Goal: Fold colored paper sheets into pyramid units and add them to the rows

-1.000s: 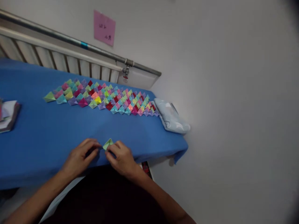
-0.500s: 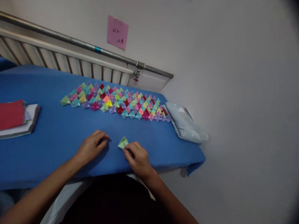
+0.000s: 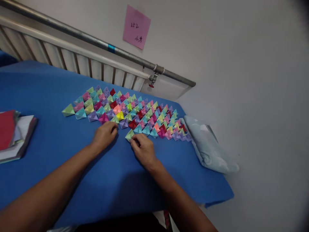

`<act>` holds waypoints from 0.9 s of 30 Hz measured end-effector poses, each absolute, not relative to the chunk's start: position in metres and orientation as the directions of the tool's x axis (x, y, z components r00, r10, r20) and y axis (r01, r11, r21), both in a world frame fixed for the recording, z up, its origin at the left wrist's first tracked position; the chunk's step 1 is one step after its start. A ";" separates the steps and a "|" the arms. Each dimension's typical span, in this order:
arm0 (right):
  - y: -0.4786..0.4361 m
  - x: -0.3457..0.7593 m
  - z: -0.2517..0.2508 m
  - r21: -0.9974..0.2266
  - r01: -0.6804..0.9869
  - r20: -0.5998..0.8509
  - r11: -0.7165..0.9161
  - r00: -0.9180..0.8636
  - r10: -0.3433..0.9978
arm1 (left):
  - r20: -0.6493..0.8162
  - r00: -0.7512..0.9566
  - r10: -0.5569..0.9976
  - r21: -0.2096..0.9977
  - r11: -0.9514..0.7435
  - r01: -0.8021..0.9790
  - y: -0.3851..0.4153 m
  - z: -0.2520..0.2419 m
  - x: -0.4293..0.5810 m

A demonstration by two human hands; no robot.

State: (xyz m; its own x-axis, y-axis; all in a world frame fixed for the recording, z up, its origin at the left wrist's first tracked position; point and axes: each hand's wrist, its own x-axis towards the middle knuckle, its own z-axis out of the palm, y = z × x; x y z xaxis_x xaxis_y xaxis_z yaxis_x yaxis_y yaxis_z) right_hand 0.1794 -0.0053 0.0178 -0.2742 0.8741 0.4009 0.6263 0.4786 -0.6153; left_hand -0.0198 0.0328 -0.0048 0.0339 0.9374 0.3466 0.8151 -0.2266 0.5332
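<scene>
Between the thumb and fingers of my right hand [image 3: 144,149] is a light green folded paper piece [image 3: 129,134], pointed like a small origami diamond. It sits just in front of the near edge of a large array of folded paper pieces [image 3: 132,124] in many colours. My left hand [image 3: 105,134] is to its left, fingers curled in with nothing visible in them. Its fingertips are at the near edge of the array, by another green folded piece [image 3: 115,120]. Whether they touch that piece I cannot tell.
A blue cloth [image 3: 91,187] covers the table. Papers with a red sheet [image 3: 6,129] on top lie at the left. A folded pale blue fabric [image 3: 209,145] lies at the right end. Behind are a radiator [image 3: 82,66], a pipe [image 3: 135,59] and a pink note [image 3: 136,27].
My right hand has carried the green paper piece forward to the array's near edge. My left hand has also moved forward to that edge. The camera view has shifted.
</scene>
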 end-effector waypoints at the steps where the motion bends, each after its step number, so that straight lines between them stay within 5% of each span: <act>1: 0.000 0.178 0.015 -0.615 0.628 0.399 0.478 -0.275 0.875 | 0.356 0.052 0.933 0.538 -0.250 0.805 0.033 -0.010 -0.020; 16: 0.020 0.174 -0.003 -0.579 0.696 0.349 0.424 -0.258 0.901 | 0.317 0.051 0.947 0.662 -0.260 0.703 0.028 -0.013 -0.015; 27: -0.004 0.175 0.004 -0.407 0.770 0.261 0.491 -0.417 0.871 | 0.313 0.224 0.923 0.560 -0.370 0.742 0.015 -0.010 -0.011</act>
State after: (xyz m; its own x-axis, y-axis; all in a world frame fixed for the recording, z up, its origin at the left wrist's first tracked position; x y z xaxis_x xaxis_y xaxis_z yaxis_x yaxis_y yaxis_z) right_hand 0.1747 -0.0044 0.0042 -0.4169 0.8705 0.2614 0.7704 0.4911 -0.4066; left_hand -0.0109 0.0154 -0.0104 0.2236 0.9230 0.3131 0.7418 -0.3695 0.5596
